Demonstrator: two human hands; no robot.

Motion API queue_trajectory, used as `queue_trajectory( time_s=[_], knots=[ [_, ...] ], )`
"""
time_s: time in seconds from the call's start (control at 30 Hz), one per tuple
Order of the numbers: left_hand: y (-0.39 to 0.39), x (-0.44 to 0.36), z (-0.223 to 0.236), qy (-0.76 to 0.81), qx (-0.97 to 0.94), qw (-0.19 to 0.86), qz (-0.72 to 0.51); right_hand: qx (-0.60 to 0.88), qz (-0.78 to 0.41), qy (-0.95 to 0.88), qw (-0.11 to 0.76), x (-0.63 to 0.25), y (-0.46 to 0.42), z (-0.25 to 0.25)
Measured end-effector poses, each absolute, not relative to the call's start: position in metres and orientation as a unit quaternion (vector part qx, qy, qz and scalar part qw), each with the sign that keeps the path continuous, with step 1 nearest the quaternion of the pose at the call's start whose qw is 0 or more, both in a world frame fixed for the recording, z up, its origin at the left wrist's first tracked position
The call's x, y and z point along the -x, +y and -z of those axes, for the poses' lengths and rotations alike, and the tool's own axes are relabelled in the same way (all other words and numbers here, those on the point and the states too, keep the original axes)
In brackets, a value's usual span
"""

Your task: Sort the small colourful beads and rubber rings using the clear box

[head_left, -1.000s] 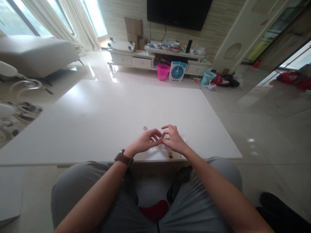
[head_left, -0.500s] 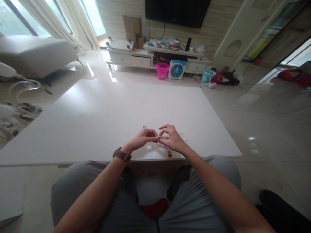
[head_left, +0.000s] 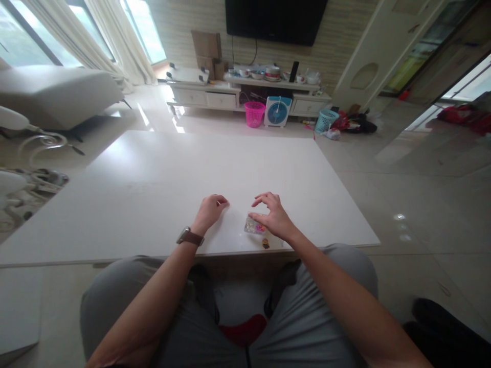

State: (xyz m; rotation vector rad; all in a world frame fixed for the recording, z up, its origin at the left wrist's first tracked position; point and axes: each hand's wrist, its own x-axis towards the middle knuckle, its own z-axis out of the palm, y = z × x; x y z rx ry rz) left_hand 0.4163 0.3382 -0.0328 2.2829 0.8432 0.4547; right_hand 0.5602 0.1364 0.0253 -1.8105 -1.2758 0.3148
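Pink basket, fan beyond clear box

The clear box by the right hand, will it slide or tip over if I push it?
The clear box would probably slide rather than tip, because it looks low and sits on a smooth, shiny table. It's likely light, as it looks like thin plastic. The pink bits inside may rattle if it's bumped.
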Motion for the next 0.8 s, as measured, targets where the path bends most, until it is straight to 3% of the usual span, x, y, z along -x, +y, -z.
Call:
queue_trajectory(
  time_s=[0.47,0.8],
  knots=[
    [0.344,-0.417,0.050,0.339,-0.859,0.309,-0.226,0.726,-0.142,-0.507,0.443,-0.560,0.134,-0.031],
    [0.341,-0.416,0.055,0.234,-0.922,0.264,-0.159,0.731,-0.142,-0.511,0.430,-0.561,0.135,-0.030]
  ],
)
